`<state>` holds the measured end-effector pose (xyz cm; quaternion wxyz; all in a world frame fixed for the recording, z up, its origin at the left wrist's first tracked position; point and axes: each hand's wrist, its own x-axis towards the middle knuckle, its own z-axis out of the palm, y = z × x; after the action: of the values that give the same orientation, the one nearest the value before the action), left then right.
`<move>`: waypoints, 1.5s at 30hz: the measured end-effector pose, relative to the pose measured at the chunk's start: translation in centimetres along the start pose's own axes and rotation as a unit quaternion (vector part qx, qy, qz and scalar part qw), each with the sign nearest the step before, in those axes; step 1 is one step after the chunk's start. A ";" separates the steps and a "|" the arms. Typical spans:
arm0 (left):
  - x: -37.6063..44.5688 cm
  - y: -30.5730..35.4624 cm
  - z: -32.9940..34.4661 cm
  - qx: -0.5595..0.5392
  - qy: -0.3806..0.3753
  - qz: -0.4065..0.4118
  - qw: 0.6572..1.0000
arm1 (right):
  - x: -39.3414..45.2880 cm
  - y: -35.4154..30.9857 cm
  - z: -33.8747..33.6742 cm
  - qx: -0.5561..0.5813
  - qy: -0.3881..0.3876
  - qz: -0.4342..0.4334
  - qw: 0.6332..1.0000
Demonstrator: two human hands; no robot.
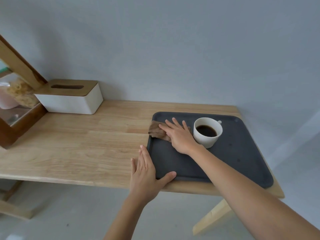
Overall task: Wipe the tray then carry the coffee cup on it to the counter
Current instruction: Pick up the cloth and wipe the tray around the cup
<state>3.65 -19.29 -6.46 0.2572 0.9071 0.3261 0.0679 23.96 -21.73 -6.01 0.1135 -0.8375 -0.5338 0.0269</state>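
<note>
Head view: a hand wipes a dark tray [242,153] with a brown cloth [156,129].

The right hand [180,135] lies flat on the cloth, fingers spread wide, pressing it onto the tray's far left corner. The cloth sticks out past the fingertips and over the tray's rim. A white coffee cup [207,131] full of dark coffee stands on the tray, touching the right wrist. The left hand [144,172] rests flat on the wooden table [78,144], fingers straight and together, thumb on the tray's near edge.

matt dark tray [242,153], brown cloth [155,129], wooden table [78,144]
</note>
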 end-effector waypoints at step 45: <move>0.0 -0.5 -0.2 0.011 0.000 0.023 1.000 | 0.9 -1.5 0.6 0.030 0.006 0.036 0.999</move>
<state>3.35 -18.91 -6.56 0.2457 0.9169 0.3064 0.0706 22.90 -20.18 -6.18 0.1410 -0.8525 -0.5015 0.0423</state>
